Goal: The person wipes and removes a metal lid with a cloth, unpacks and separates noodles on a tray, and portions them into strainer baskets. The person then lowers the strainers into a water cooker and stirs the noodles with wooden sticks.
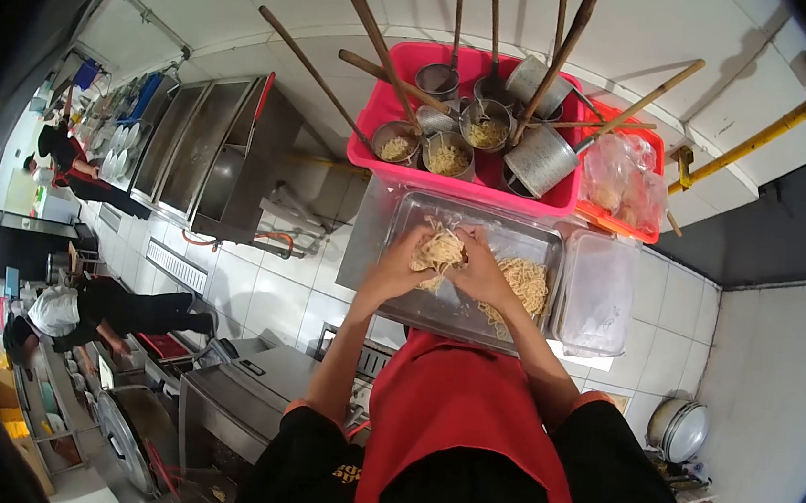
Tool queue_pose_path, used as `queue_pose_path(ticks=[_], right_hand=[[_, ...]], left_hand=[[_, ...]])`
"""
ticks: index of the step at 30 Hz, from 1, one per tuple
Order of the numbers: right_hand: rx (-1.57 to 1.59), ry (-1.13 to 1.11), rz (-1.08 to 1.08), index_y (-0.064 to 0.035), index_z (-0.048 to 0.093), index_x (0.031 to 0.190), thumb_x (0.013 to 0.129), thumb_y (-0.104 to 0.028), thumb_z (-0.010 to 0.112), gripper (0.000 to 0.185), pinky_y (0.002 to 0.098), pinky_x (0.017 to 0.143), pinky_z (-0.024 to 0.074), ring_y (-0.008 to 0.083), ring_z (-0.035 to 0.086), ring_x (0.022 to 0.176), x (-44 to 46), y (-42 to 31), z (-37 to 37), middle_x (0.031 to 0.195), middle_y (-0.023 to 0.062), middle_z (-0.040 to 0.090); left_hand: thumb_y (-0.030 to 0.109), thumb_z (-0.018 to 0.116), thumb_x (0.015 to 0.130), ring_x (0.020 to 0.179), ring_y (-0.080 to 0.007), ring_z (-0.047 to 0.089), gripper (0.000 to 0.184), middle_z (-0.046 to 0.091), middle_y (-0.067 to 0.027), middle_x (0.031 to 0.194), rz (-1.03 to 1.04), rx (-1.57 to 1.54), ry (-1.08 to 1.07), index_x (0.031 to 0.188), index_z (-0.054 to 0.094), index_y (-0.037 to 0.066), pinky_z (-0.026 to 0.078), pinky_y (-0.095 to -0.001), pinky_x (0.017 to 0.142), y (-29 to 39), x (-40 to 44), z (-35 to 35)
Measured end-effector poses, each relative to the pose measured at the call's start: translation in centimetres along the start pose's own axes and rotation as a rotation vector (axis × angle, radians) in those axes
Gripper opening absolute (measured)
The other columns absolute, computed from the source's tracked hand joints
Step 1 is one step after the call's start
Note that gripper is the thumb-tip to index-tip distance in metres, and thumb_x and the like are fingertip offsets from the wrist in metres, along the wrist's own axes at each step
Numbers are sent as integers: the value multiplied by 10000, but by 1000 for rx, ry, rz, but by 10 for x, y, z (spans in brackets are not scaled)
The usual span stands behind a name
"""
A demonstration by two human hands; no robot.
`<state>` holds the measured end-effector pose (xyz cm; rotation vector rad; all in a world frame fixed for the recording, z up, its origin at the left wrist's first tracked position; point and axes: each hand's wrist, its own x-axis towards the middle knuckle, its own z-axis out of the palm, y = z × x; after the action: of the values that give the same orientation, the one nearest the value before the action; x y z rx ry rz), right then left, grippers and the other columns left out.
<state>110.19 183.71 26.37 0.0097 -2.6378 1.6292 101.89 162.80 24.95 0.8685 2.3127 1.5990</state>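
Observation:
Between my two hands is a clump of noodles (442, 249), held above a metal tray (459, 325). My left hand (402, 263) grips the clump from the left side, its fingers curled round it. On the other side my right hand (481, 273) is closed on the same clump. A larger heap of noodles (522, 289) lies in the right part of the tray, beside my right forearm. Beyond the tray, a pink bin (377, 115) holds several long-handled noodle strainers; a strainer (448, 155) near its front edge has noodles in it.
An orange basket (652, 233) with plastic bags (620, 179) stands right of the bin. A clear plastic container (599, 293) sits beside the tray. Wooden handles (374, 38) stick out over the bin. At left are a steel sink unit (229, 160) and co-workers, one bending over (120, 313).

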Motion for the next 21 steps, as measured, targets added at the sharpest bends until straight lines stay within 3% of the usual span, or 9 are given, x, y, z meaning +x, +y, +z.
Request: queue_pose_path(ticks=[3, 5, 6, 8, 12, 15, 17, 18, 21], right_hand=[[209, 13, -4, 13, 572, 1378, 885, -179, 783, 570, 449, 1031, 520, 435, 517, 1320, 0, -20, -5, 1427, 215, 498], [-568, 85, -14, 10, 548, 1405, 915, -228, 787, 595, 473, 1052, 507, 443, 550, 1275, -7, 2, -2, 1345, 227, 548], [-565, 79, -20, 10, 548, 1405, 915, -228, 787, 595, 473, 1052, 507, 443, 550, 1275, -6, 6, -3, 1345, 227, 548], [-73, -22, -47, 4, 551, 1397, 934, -257, 788, 582, 491, 1060, 492, 454, 587, 1233, 2, 8, -1, 1299, 250, 586], [102, 56, 15, 18, 567, 1317, 940, -254, 783, 513, 493, 1053, 485, 459, 600, 1223, 11, -4, 2, 1258, 273, 621], [-117, 53, -18, -1, 582, 1218, 937, -237, 791, 422, 488, 994, 511, 449, 635, 1164, 5, 34, 6, 1190, 244, 652], [130, 63, 74, -15, 585, 1146, 913, -189, 822, 375, 459, 914, 539, 419, 658, 998, 9, 0, 4, 1075, 196, 650], [128, 63, 78, -15, 585, 1146, 913, -189, 822, 375, 459, 914, 539, 419, 658, 998, 11, -15, 3, 1075, 196, 650], [145, 106, -87, -25, 569, 1094, 893, -123, 859, 366, 343, 801, 528, 298, 612, 841, 15, -76, -12, 1001, 138, 612]], left_hand=[[34, 800, 876, 980, -262, 718, 515, 692, -116, 1027, -128, 35, -140, 1336, 572, 71, 583, -389, 907, -18, 1, -3], [36, 786, 885, 972, -224, 711, 489, 688, -106, 1066, -370, 11, -173, 1310, 544, 56, 575, -365, 888, 17, 9, -19], [36, 786, 885, 972, -224, 711, 489, 688, -106, 1066, -375, 13, -165, 1310, 544, 56, 575, -365, 888, 30, 9, -24], [47, 787, 894, 991, -185, 697, 423, 687, -89, 1083, -347, -310, -65, 1243, 549, 39, 569, -343, 880, 51, 10, -28], [-7, 766, 931, 1133, -133, 646, 470, 673, -77, 1216, -285, -221, -27, 1338, 539, 52, 556, -331, 940, 5, 8, -26], [3, 799, 901, 1165, -169, 640, 568, 638, -89, 1284, -331, -278, -59, 1389, 515, 67, 548, -344, 976, 58, 14, -35], [68, 834, 862, 1083, -248, 709, 619, 690, -125, 1191, -146, -156, 115, 1396, 522, 51, 560, -366, 947, 71, 15, -29], [68, 834, 862, 1083, -248, 709, 619, 690, -125, 1191, -148, -159, 113, 1396, 522, 51, 560, -366, 947, 54, 13, -23], [117, 837, 859, 1139, -310, 720, 645, 702, -161, 1221, -140, -39, -89, 1433, 544, 77, 562, -405, 964, -11, 6, -8]])
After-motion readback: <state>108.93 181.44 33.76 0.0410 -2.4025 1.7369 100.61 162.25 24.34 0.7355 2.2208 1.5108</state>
